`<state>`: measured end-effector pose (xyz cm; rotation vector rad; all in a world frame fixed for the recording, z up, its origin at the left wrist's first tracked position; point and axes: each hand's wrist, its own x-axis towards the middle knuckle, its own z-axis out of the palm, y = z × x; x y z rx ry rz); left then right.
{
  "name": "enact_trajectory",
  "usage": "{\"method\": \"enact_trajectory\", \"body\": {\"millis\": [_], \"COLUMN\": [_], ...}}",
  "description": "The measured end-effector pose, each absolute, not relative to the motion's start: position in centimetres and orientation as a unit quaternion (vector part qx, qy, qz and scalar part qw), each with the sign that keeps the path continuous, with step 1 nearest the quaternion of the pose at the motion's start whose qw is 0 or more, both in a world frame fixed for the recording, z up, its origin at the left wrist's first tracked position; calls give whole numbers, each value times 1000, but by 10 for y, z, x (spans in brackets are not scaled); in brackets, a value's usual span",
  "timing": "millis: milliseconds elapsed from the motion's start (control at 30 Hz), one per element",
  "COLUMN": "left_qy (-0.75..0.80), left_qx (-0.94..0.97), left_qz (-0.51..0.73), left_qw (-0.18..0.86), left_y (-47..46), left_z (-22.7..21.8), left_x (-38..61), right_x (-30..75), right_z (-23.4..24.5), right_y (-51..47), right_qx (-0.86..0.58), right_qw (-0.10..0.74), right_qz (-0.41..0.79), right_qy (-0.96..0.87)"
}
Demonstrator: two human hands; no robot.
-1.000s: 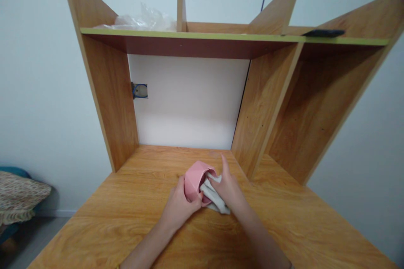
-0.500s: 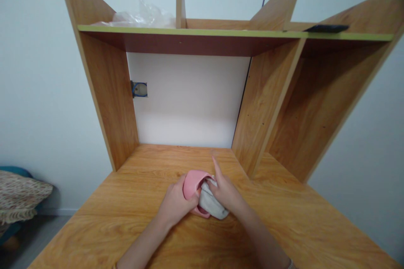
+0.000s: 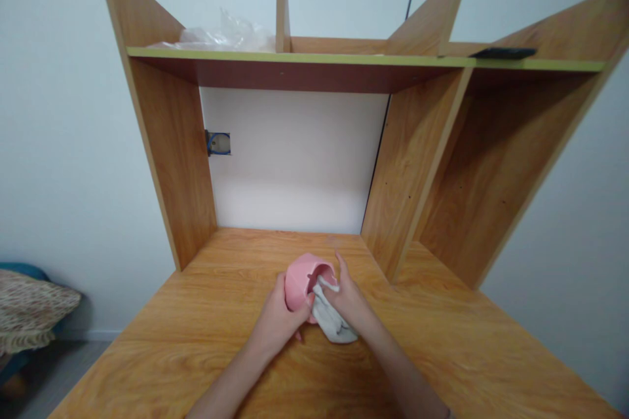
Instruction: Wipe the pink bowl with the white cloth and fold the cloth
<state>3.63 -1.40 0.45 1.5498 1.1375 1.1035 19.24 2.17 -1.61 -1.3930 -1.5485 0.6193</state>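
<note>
Pink faceted vessel (image 3: 297,281), hard-walled with a notched rim, is held tilted over the wood-grained desk (image 3: 196,340), clasped between thumb and fingers of the left hand (image 3: 282,312). Soft, creased pale cloth (image 3: 333,322) is pinched at the opening by the right hand (image 3: 348,296), one finger raised.

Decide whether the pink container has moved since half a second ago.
Yes: the pink container has shifted upward in view, closer to the lower edge of the white panel.
</note>
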Motion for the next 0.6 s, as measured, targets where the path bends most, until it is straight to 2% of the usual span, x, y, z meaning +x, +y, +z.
{"method": "enact_trajectory", "body": {"millis": [200,433,600], "left_qy": [511,568,548], "left_qx": [666,705,744], "left_qz": [454,357,330], "left_qw": [298,230,194], "left_y": [-7,-17,-19], "left_z": [2,20,25], "left_x": [32,32,26], "right_x": [195,197,197], "right_z": [-3,21,18], "right_y": [18,4,2], "right_qx": [-612,-632,-593], "right_qw": [386,249,257], "right_qz": [198,39,90], "right_qy": [-662,-733,-757]}}
